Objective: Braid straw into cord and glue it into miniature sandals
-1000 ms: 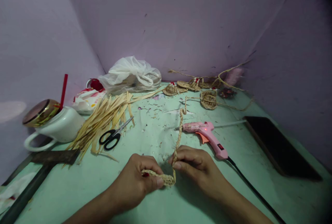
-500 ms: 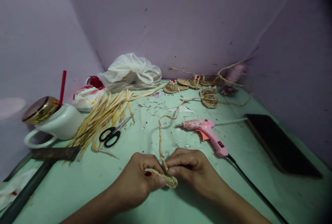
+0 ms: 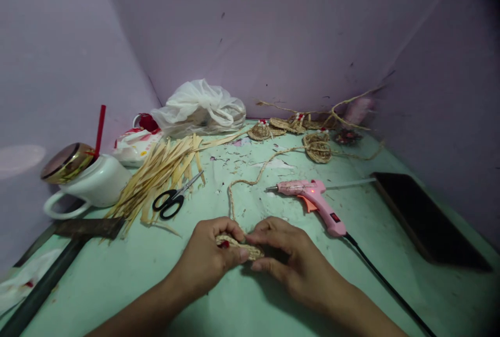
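My left hand (image 3: 213,248) pinches a small coiled piece of braided straw (image 3: 240,246), with a bit of red showing near its left end. At the coil's right end, the thumb and fingers of my right hand (image 3: 283,253) close on its edge. From the coil a straw braid (image 3: 246,182) runs away over the tabletop in a bend toward the back right, passing a round woven piece (image 3: 317,148). To the right of the braid lies a pink glue gun (image 3: 308,191), its small light glowing orange.
Black-handled scissors (image 3: 172,202) lie beside loose straw strips (image 3: 164,170). A hammer-like tool (image 3: 84,227), a white mug (image 3: 99,183) and a white plastic bag (image 3: 201,108) stand left and behind. A dark phone (image 3: 425,217) lies right, the glue gun's cord (image 3: 383,277) trailing forward.
The coil has turned and risen slightly between my hands, and the braid now leaves it farther left in a wider bend. My right fingers have shifted from the braid to the coil's right end.
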Demonstrator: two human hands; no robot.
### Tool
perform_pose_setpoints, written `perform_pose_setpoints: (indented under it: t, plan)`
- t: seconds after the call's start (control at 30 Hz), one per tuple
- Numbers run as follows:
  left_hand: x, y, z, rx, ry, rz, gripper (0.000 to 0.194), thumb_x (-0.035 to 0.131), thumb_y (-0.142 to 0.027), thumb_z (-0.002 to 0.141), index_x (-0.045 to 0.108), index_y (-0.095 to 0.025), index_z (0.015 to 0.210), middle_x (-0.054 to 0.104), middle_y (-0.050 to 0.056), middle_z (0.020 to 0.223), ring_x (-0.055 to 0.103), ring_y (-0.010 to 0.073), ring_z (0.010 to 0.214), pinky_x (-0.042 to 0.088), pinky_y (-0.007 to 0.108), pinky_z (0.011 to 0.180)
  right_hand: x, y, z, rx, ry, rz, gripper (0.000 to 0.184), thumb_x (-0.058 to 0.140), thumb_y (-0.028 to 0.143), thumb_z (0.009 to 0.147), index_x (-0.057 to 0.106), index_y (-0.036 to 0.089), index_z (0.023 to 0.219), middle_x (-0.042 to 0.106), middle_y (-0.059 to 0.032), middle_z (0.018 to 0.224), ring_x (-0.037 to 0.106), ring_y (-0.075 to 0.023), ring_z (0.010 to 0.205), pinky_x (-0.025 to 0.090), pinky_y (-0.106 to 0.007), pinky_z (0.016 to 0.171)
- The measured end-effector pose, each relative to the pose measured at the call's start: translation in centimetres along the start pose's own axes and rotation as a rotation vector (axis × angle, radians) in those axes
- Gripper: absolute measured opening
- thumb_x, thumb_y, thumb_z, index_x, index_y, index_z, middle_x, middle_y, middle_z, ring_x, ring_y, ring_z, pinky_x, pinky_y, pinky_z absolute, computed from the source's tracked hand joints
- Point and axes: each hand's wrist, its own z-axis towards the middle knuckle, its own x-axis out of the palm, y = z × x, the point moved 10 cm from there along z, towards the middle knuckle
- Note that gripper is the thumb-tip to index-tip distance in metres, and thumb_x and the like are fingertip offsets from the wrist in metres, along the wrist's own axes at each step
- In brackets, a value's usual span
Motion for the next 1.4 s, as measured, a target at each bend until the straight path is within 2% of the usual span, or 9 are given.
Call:
perform_pose_setpoints:
  t: [0.1,0.2,0.27,0.37,0.47,0.6,0.8,1.03,1.4]
  plan:
    - [0.1,-0.5,-0.5,0.088,-0.07,0.248,0.009,0.059,-0.024,0.067,0.055,-0.017,0.062,0.052,-0.001,0.059,0.046,0.0138,0.059,0.035,0.026,0.055,0.7,0.0,-0.1,-0.028,0.046,-0.261,0.02,0.064,0.019,0.076,0.064,0.021,0.096,0.065,-0.0043,0.084,0.055,-0.0191,0.081,0.037,-0.034,0.075]
    - [0.5,-3.2,-1.7,0.386,-0.153,0.571,0.009,0.055,-0.015,0.07,0.06,-0.019,0.064,0.057,0.003,0.078,0.048,0.0204,0.081,0.037,0.033,0.069,1.3,-0.2,-0.3,-0.011,0.103,-0.434,0.02,0.061,0.015,0.076,0.064,0.022,0.095,0.065,-0.0028,0.079,0.053,-0.0197,0.079,0.034,-0.035,0.073]
    - [1.2,-4.0,-2.4,0.512,-0.132,0.687,0.008,0.056,-0.013,0.07,0.062,-0.02,0.069,0.055,0.004,0.082,0.046,0.0217,0.084,0.036,0.036,0.071,1.3,-0.3,-0.4,0.013,0.098,-0.447,0.021,0.06,0.012,0.076,0.063,0.022,0.094,0.065,-0.0022,0.079,0.053,-0.0196,0.079,0.034,-0.035,0.074]
    - [1.7,-4.0,-2.5,0.559,-0.073,0.779,0.008,0.056,-0.014,0.072,0.062,-0.019,0.072,0.053,0.004,0.074,0.043,0.0198,0.076,0.034,0.036,0.067,0.8,-0.9,-0.4,0.117,0.061,-0.427,0.02,0.065,0.013,0.072,0.064,0.021,0.09,0.064,-0.0022,0.079,0.053,-0.0201,0.079,0.036,-0.033,0.073]
    - [1.9,-4.1,-2.7,0.617,-0.064,0.825,0.01,0.053,-0.013,0.074,0.061,-0.018,0.071,0.051,0.005,0.073,0.041,0.0195,0.074,0.033,0.036,0.065,0.2,-2.0,-0.6,0.264,0.031,-0.448,0.009,0.068,0.017,0.069,0.065,0.018,0.078,0.064,-0.0038,0.076,0.053,-0.021,0.077,0.038,-0.032,0.068]
    - [2.4,-4.5,-3.1,0.7,-0.069,0.847,0.011,0.05,-0.011,0.074,0.06,-0.016,0.072,0.05,0.006,0.074,0.04,0.0198,0.074,0.032,0.037,0.064,0.1,-2.7,-0.6,0.328,0.041,-0.405,0.005,0.068,0.015,0.07,0.067,0.018,0.074,0.065,-0.003,0.072,0.056,-0.0189,0.073,0.04,-0.029,0.065]
    - [2.7,-4.2,-2.6,0.7,-0.003,0.766,0.015,0.047,-0.008,0.074,0.059,-0.017,0.077,0.049,0.005,0.072,0.041,0.0191,0.074,0.033,0.037,0.067,-0.2,-3.0,-0.6,0.369,0.01,-0.332,0.015,0.066,0.007,0.066,0.064,0.018,0.076,0.065,0.0003,0.07,0.056,-0.0152,0.067,0.04,-0.026,0.061]
    - [2.7,-3.3,-1.7,0.647,0.057,0.64,0.013,0.045,-0.009,0.075,0.056,-0.016,0.072,0.05,0.004,0.072,0.044,0.0185,0.076,0.034,0.036,0.071,-0.1,-3.0,-1.0,0.364,0.0,-0.317,0.011,0.061,0.007,0.069,0.061,0.018,0.074,0.063,-0.0001,0.069,0.055,-0.0148,0.065,0.039,-0.026,0.059]
    - [2.9,-4.4,-1.9,0.727,0.078,0.618,0.018,0.044,-0.014,0.079,0.062,-0.017,0.075,0.053,0.004,0.068,0.046,0.0179,0.072,0.035,0.036,0.071,0.0,-2.4,-0.5,0.291,0.014,-0.29,0.013,0.061,0.007,0.067,0.059,0.019,0.074,0.061,0.0004,0.069,0.054,-0.0139,0.063,0.038,-0.025,0.057]
